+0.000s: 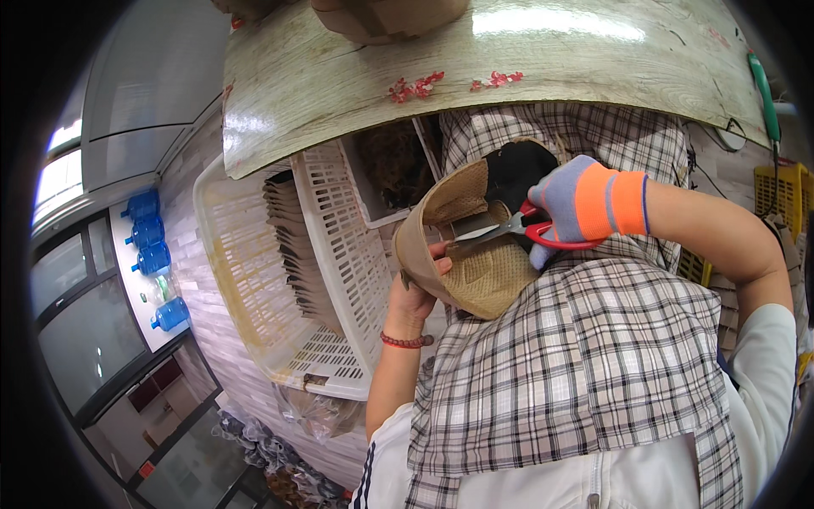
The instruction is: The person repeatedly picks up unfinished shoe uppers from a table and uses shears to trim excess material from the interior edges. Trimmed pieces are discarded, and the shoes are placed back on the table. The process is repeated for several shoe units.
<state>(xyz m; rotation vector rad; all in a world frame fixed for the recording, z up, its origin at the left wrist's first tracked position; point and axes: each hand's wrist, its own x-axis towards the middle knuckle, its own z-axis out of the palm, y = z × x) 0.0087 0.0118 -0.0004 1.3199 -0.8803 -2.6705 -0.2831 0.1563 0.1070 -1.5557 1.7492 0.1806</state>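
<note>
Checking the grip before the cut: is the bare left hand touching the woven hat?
Touching. The head view shows the left hand gripping the woven hat at its rim, thumb on the weave.

Small craft workshop, wooden worktable (543, 59), stacked plastic crates (254, 280), scissors (509, 227)

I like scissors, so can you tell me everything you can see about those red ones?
The scissors have bright red looped handles and grey metal blades. The right hand, in a grey and orange glove, holds the handles, fingers through the loops. The blades point to the person's left, lying almost level, and reach into the open top of a tan woven shoe that the bare left hand holds. The blades look nearly closed. The tips seem to touch the shoe's lining, close to the left thumb.
</note>
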